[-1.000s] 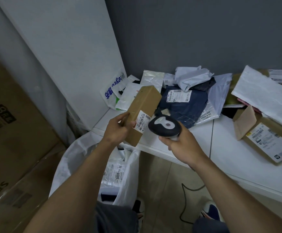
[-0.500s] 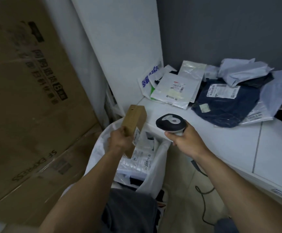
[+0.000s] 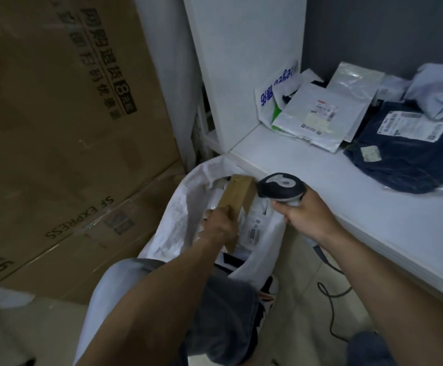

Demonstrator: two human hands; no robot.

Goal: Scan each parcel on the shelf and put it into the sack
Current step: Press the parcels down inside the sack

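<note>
While the left hand point(image 3: 219, 228) hangs over the open mouth of the sack point(image 3: 183, 196), fingers curled round the brown box point(image 3: 237, 194), the box slants inside the rim; the right hand point(image 3: 307, 220) grips the scanner point(image 3: 281, 186) just right of the sack, at the shelf point(image 3: 320, 175) edge; big cartons point(image 3: 69, 128) crowd the sack's left side.

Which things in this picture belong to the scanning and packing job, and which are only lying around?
Belong to the job: small cardboard box gripped by the left hand at the mouth of the white sack; barcode scanner in the right hand; white mailer and dark blue mailer on the shelf.
Only lying around: stacked SF Express cartons.
</note>
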